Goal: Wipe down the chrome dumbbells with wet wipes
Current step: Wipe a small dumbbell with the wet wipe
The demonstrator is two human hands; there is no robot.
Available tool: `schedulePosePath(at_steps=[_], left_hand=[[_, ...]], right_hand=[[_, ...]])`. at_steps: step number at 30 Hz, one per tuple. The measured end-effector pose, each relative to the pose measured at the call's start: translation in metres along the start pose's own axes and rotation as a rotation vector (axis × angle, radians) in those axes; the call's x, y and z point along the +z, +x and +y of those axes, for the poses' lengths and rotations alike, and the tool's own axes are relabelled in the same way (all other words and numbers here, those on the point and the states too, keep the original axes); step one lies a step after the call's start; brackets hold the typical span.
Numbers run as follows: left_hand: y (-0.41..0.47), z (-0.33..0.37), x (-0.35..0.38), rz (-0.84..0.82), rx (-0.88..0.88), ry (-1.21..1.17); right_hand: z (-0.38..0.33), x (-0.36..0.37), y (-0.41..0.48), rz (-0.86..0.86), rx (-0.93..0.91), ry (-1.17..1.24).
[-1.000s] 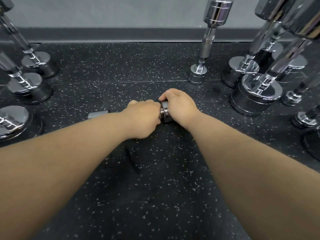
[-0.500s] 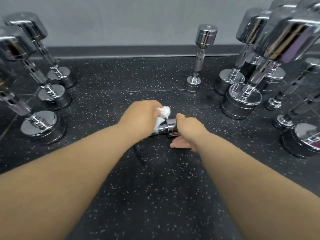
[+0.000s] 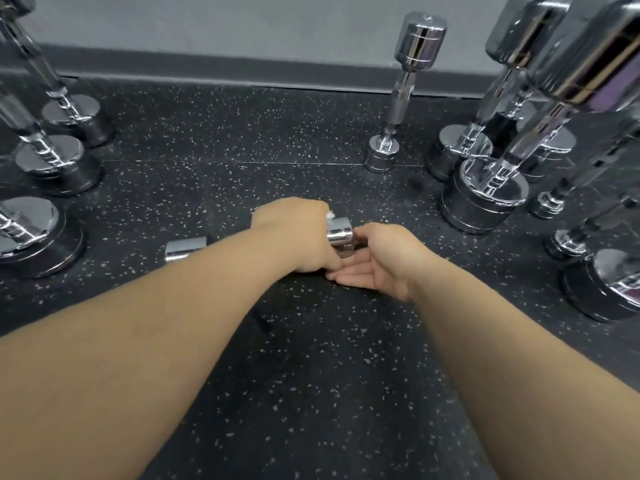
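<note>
Dumbbell lying on floor; left hand grip squeezing wet wipe round it; right hand grip spread, cupping its end

We look through one wide-angle camera worn on the head, facing forward and down along both forearms. The view sits near the speckled floor, and the left hand and right hand meet at the lying dumbbell just above the middle of the picture. The top edge takes in the grey wall. Standing dumbbells at both sides lean outward, bent by the wide lens, and the nearest ones blur.
</note>
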State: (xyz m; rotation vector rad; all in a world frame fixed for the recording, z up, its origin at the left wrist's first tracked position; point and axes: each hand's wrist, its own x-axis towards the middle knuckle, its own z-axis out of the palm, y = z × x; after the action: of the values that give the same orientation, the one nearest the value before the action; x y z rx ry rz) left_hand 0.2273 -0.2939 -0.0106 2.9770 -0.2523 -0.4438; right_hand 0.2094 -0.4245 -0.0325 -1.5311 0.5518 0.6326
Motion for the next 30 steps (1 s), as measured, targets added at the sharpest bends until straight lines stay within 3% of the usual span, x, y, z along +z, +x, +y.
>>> schedulePosePath(at_steps=[5,7,11,14,17,20,24,28,30], left_hand=[[-0.049,-0.005,-0.027,0.180,0.077,-0.078],[-0.076,-0.007,-0.047,0.225,0.069,-0.247],[-0.121,-0.012,-0.070,0.267,0.023,-0.694],[-0.157,-0.015,-0.070,0.229,-0.009,-0.835],[-0.184,-0.016,-0.063,0.175,-0.010,-0.859],[-0.200,-0.013,-0.057,0.125,-0.015,-0.828],[-0.221,-0.007,-0.052,0.371,-0.030,-0.532],[-0.233,-0.014,-0.039,0.469,0.215,-0.334],[-0.226,-0.013,-0.036,0.449,0.300,-0.419]], right_hand=[[-0.033,0.014,-0.031,0.034,-0.221,-0.011],[-0.052,0.019,-0.062,0.032,-0.315,-0.056],[-0.061,0.017,-0.123,-0.160,-0.363,-0.004],[-0.035,0.020,-0.155,-0.144,-0.364,-0.198],[0.012,0.036,-0.170,-0.144,-0.370,-0.390],[0.037,0.057,-0.173,-0.099,-0.508,-0.462],[0.042,0.073,-0.166,-0.026,-0.668,-0.605],[0.039,0.070,-0.152,0.027,-0.671,-0.635],[0.037,0.066,-0.144,0.104,-0.681,-0.730]])
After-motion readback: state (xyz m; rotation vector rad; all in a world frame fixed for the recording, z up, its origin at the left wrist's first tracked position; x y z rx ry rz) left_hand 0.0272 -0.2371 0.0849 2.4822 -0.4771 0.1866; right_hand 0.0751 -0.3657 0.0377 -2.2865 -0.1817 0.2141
